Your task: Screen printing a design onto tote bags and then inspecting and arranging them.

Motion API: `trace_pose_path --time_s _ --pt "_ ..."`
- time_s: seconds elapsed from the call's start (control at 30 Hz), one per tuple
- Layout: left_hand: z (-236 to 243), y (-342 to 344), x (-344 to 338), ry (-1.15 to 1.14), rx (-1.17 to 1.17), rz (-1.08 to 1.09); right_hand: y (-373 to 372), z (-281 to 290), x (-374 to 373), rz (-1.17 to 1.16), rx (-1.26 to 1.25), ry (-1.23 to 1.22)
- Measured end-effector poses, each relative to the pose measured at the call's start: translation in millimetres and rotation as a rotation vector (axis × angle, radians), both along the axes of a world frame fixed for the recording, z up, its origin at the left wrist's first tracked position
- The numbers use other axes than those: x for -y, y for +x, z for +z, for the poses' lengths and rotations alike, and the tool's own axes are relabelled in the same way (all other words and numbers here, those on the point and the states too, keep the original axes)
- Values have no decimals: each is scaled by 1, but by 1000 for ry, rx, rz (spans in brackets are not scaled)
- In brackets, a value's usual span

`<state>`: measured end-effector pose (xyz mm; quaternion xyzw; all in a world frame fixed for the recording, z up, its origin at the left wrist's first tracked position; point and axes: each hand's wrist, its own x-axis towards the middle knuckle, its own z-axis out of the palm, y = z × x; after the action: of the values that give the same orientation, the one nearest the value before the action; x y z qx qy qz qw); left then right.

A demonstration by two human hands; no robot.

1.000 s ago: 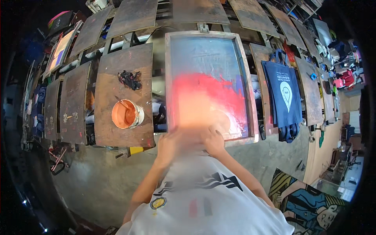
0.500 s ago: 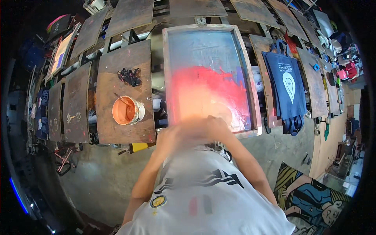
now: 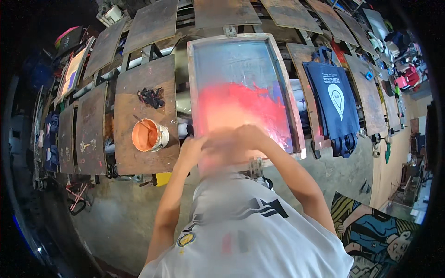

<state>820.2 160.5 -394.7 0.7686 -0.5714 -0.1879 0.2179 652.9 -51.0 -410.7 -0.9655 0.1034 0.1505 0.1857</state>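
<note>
Both hands are over the near end of a wood-framed printing screen (image 3: 191, 83). Bright red ink (image 3: 227, 99) covers the middle and near part of its mesh, and the far part is blue-grey. My left hand (image 3: 191, 150) is at the near left corner of the frame. Farther right, my right hand (image 3: 251, 137) is bent over the near part of the mesh. A blurred patch lies across the fingers of both, so whether they grip anything is hidden. A metal clamp (image 3: 256, 167) shows at the frame's near edge.
On the board left of the screen stand a tub (image 3: 162, 137) of orange-red ink with a stirring stick and a crumpled black rag (image 3: 151, 97). Navy tote bags (image 3: 331, 99) lie on the right-hand board. More boards (image 3: 227, 13) line the far side. A painted panel (image 3: 375, 236) is at lower right.
My hands have moved a little away from my body, farther over the screen, the right one more clearly. The whole view has shifted slightly.
</note>
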Motion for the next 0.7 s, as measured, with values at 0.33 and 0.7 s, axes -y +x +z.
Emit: trace_pose_path --time_s 0.33,0.7 --pt "-12 -10 13 -59 190 87 -7 17 -3 -170 -42 101" --pt "4 -39 153 -192 199 -298 -101 32 22 -635 292 -59"
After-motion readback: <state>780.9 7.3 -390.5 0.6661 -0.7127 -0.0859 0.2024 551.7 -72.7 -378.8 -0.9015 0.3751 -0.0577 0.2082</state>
